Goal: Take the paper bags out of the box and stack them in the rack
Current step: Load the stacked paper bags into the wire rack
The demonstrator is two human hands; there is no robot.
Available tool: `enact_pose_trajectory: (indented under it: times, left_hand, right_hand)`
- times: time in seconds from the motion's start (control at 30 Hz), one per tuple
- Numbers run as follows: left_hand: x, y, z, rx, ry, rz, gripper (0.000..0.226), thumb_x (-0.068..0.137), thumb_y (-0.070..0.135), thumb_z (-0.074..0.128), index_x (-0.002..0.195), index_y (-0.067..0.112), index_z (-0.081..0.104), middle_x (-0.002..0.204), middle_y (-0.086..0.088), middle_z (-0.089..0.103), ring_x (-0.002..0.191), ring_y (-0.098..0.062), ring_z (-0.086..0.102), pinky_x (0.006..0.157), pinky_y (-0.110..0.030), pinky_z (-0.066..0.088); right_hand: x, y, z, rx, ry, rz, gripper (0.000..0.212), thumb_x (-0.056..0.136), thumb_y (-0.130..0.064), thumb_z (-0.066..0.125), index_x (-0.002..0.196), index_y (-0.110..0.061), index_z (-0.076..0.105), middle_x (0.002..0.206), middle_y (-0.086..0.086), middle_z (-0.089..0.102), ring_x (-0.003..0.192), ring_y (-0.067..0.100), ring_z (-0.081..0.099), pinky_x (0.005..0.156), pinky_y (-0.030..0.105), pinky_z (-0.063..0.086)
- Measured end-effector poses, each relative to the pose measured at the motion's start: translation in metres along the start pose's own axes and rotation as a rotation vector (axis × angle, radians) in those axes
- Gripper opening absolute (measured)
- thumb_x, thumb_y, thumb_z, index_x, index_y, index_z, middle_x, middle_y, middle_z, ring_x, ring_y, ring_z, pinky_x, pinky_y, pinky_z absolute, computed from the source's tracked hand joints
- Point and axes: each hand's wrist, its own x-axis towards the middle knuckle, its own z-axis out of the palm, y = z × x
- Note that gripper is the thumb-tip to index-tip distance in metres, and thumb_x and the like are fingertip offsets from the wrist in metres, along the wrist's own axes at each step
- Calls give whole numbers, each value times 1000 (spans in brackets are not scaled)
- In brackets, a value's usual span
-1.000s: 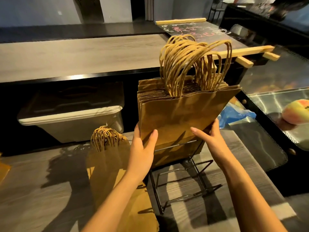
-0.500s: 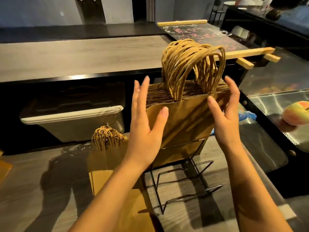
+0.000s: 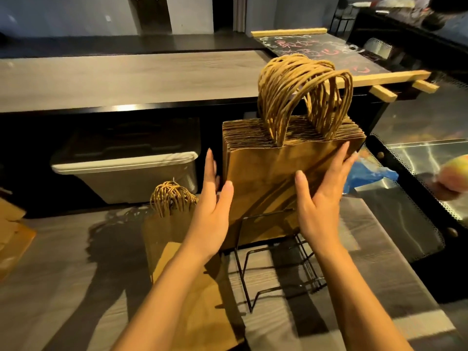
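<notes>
A thick stack of brown paper bags (image 3: 263,178) stands upright in the black wire rack (image 3: 255,295) on the grey wooden counter, its twisted paper handles (image 3: 298,92) bunched on top. My left hand (image 3: 212,216) lies flat against the stack's left edge, thumb on the front bag. My right hand (image 3: 319,206) rests flat on the front face, fingertips reaching the right edge. Neither hand closes its fingers. A second pile of paper bags (image 3: 172,239) lies flat on the counter left of the rack, partly under my left forearm.
A cardboard box corner (image 3: 12,231) shows at the far left. A lidded plastic bin (image 3: 126,173) sits under the back counter. Right of the rack lie a blue plastic bag (image 3: 369,173), a perforated metal sheet (image 3: 405,219) and a peach (image 3: 455,171). A chalkboard (image 3: 316,54) lies behind.
A second ago both hands gripped the stack low down while it settled into the rack. They then lifted off with fingers spread, and now press flat against the stack's sides.
</notes>
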Motion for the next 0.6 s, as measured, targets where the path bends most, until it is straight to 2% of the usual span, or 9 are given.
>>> enact_pose_trajectory:
  times: [0.1,0.27,0.47,0.6]
  left_hand:
    - [-17,-15,-13,29,89,-154,56,99,32,32,146,42,3,156,15,16,137,5,17,111,-20,15]
    - [-51,-45,-44,94,255,-310,53,99,33,34,149,30,15,154,10,23,139,-5,21,107,-22,20]
    - [-92,-72,-74,157,424,-373,49,99,29,40,145,34,25,137,21,33,123,5,28,102,-21,25]
    - [-115,-80,-76,160,463,-450,49,99,26,41,146,32,26,148,11,32,122,4,25,101,-22,24]
  right_hand:
    - [-22,-3,8,-37,-97,0,81,92,-43,48,143,-43,-15,157,2,-22,144,12,-20,114,30,-6]
    - [-63,-17,21,-12,-287,-60,81,92,-44,47,141,-50,-17,152,-9,-30,144,9,-20,118,33,-1]
    - [-109,-37,35,-33,-564,-148,82,93,-47,46,138,-55,-22,151,-18,-32,141,0,-22,117,29,1]
    - [-133,-42,38,-48,-763,-186,78,93,-49,41,138,-52,-23,149,-23,-33,139,-2,-26,114,22,-4]
